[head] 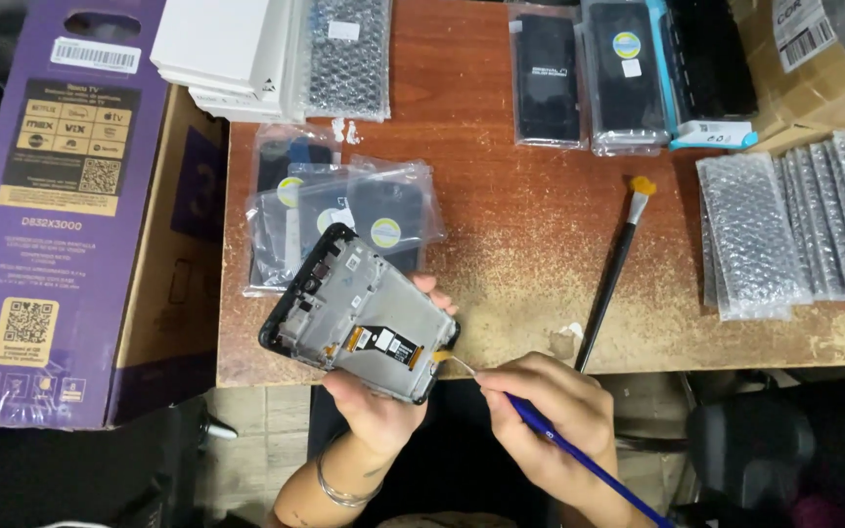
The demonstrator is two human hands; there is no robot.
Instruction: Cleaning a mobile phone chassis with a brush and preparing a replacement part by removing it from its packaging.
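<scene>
- The right hand [545, 406] pinches a blue-handled tool [559, 442], fingers closed around it; its metal tip touches the lower right corner of the phone frame [359, 315].
- The left hand [383, 396] grips the phone frame from beneath, fingertips curled over its right edge, holding it tilted over the near edge of the wooden table [530, 244].
- Bagged screens [344, 210] lie just behind the frame.
- A long brush [613, 279] lies to the right, with bare wood between.
- A purple box [61, 205] borders the table's left edge.
</scene>
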